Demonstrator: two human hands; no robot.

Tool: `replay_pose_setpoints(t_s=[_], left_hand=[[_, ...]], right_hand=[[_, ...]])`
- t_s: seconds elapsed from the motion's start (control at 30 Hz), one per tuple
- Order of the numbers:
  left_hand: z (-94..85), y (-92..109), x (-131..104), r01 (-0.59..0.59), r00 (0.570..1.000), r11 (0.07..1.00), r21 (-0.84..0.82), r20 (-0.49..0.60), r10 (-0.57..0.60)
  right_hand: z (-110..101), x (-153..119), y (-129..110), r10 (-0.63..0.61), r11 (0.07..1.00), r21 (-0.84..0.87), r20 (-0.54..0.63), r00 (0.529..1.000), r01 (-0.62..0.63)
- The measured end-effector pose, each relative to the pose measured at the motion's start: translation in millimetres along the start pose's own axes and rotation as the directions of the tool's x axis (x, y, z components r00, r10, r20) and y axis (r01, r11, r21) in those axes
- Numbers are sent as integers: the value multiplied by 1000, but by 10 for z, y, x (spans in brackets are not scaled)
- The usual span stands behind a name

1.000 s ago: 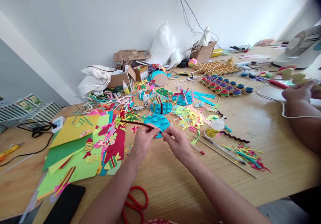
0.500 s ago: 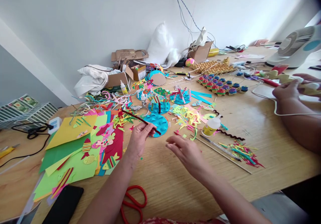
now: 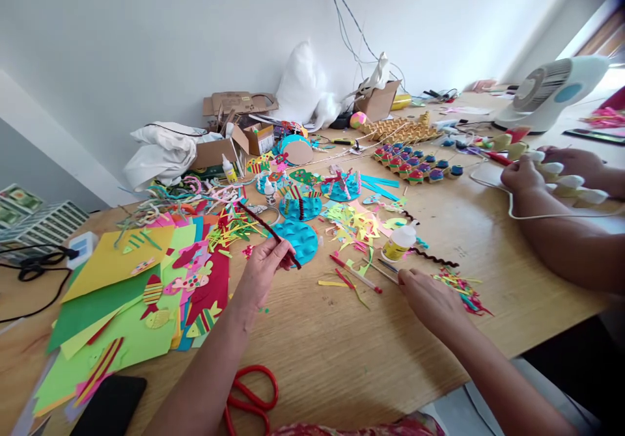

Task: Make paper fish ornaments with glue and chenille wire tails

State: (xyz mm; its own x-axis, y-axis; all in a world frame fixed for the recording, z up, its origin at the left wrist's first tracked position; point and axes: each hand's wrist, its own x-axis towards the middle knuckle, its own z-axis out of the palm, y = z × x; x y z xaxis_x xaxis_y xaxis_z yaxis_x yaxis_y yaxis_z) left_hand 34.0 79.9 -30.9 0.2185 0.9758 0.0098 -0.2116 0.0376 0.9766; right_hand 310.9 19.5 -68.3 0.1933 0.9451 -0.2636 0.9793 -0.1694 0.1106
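A dark brown pipe cleaner (image 3: 258, 219) is pinched in my left hand (image 3: 266, 263), slanting up to the left in front of a blue scalloped disc (image 3: 301, 244). My right hand (image 3: 424, 289) is lower right of the glue bottle (image 3: 399, 243), its fingers closed at the thin sticks on the table; exactly what they grip is too small to tell. Between my hands lies a red stick (image 3: 355, 273) with paper strips beside it. Behind the disc stands another blue disc (image 3: 312, 209) with a striped paper fish and a brown pipe cleaner post.
Colored paper sheets (image 3: 117, 293) and paper fish cover the left. Red scissors (image 3: 251, 394) and a black phone (image 3: 111, 405) lie near the front edge. At the right, another person's hands hold an egg-carton strip (image 3: 561, 177) near a fan (image 3: 547, 91).
My right hand has moved right, from the table's middle to the thin sticks. The red stick and strips now show where it was. My left hand still holds the pipe cleaner; the view has shifted.
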Motion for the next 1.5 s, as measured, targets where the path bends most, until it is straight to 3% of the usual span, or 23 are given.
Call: replay_pose_setpoints(t_s=[0.13, 0.3, 0.37, 0.53, 0.7, 0.77, 0.93, 1.07, 1.23, 1.37, 1.5], left_hand=[[12, -1, 1, 5, 1000, 1000, -10, 9, -5], [9, -9, 9, 3, 1000, 1000, -14, -8, -3], [10, -12, 11, 6, 1000, 1000, -17, -9, -6], [1, -20, 16, 16, 1000, 1000, -16, -13, -16], [-42, -38, 38, 1, 999, 1000, -15, -47, -2], [-41, -43, 44, 5, 999, 1000, -3, -42, -5], [-30, -29, 40, 5, 999, 1000, 14, -31, -5], [-56, -9, 36, -6, 998, 1000, 25, -60, 8], [-45, -17, 39, 9, 999, 999, 37, -48, -7], [-33, -16, 41, 14, 998, 999, 48, -68, -10], [-45, -22, 55, 14, 997, 999, 42, -71, -10]], right_hand=[[-7, -23, 36, 3, 1000, -16, -4, 1000, -4], [-36, -246, 163, 30, 1000, -2, 22, 999, -30], [-22, -314, 223, 13, 999, 40, 5, 1000, -13], [49, -292, 323, -145, 953, 249, -116, 983, 170], [57, -271, 457, -127, 939, 309, -94, 987, 150], [46, -293, 470, -134, 905, 385, -140, 981, 179], [107, -336, 243, -149, 835, 484, -259, 954, 262], [289, -338, 79, -77, 909, 389, -197, 977, 150], [424, -328, 74, -77, 957, 268, -138, 987, 112], [324, -347, 75, -90, 948, 289, -168, 982, 136], [28, -328, -81, -142, 897, 365, -296, 944, 249]])
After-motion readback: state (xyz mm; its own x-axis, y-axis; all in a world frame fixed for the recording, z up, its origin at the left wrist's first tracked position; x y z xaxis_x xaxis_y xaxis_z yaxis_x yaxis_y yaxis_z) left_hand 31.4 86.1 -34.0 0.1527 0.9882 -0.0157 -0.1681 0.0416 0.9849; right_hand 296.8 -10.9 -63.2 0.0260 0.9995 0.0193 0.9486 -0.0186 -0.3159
